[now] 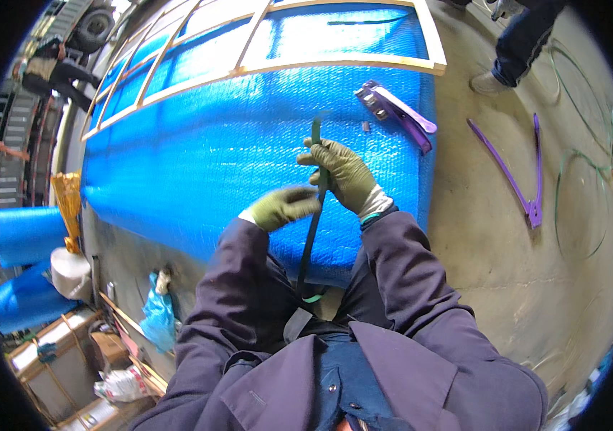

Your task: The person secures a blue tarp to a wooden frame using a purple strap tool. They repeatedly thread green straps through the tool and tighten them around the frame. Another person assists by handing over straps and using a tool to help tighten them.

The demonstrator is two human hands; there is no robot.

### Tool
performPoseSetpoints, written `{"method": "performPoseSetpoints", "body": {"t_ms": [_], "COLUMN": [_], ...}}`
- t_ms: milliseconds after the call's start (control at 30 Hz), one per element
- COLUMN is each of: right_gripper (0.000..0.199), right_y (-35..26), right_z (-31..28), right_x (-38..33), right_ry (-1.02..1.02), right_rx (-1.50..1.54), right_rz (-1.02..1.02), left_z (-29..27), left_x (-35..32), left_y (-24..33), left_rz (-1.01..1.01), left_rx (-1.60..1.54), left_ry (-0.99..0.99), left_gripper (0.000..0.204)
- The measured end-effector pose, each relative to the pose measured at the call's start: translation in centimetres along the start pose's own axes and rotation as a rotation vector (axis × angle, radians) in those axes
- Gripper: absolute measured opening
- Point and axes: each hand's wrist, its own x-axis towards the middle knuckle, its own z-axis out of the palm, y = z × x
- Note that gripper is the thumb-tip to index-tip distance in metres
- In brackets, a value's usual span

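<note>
my right hand (346, 174) and left hand (283, 207) both have fingers closed on the dark green strap (314, 223), over the near edge of the blue-wrapped crate (235, 151). if my gloves slip, i reckon the strap could slacken.

The green strap (311, 237) lower end seems hidden behind the purple jacket (364, 359).

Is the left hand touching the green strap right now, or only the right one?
Touching. The head view shows the left hand in its olive glove pinching the dark green strap just below the right hand, whose fingers wrap around it.
</note>
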Motion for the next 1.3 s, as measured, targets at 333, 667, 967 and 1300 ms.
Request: {"method": "performPoseSetpoints", "body": {"t_ms": [333,667,967,1300], "right_gripper": [0.049,0.054,0.056,0.033], "right_y": [4.3,8.4,10.1,-0.8], "right_z": [4.3,3.1,0.9,-2.9], "right_x": [0.1,-1.4,-0.9,1.5], "right_ry": [-0.041,0.27,0.499,0.625], "right_rx": [-0.376,-0.597,-0.799,-1.257], "right_rz": [0.15,0.208,0.199,-0.313], "left_z": [-3.6,-3.9,-2.6,-3.9], "left_x": [1.8,3.5,7.3,10.5], "left_y": [2.3,3.2,-3.2,-5.1], "left_rz": [0.072,-0.024,0.098,0.026], "left_rx": [-0.341,-0.454,-0.685,-0.683], "left_ry": [0.638,0.374,0.281,0.209], "left_gripper": [0.041,0.043,0.046,0.034]}}
